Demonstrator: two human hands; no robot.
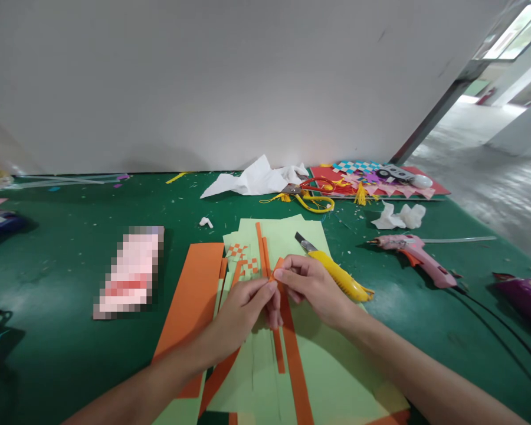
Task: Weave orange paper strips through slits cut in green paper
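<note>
Over the pale green paper sheets (354, 372), my left hand (241, 310) and my right hand (314, 289) meet fingertip to fingertip. Both pinch a small piece of orange paper (279, 264), mostly covered by the fingers. Beneath them, long orange paper strips (297, 372) lie on the green sheets. Two small woven orange-and-green checkered pieces (237, 251) lie just beyond my left hand. A yellow utility knife (343, 278) rests beside my right hand, its blade pointing away to the left. Left of my left hand lies a wide orange sheet (194, 301).
A pink glue gun (418, 254) with a glue stick and a cord lies at right. Toward the back wall are scissors (312, 198), white tissue (254, 177) and a red board (438, 188) bearing paper crafts. A white earbud (206, 222) and a pixelated pink object (133, 265) sit at left.
</note>
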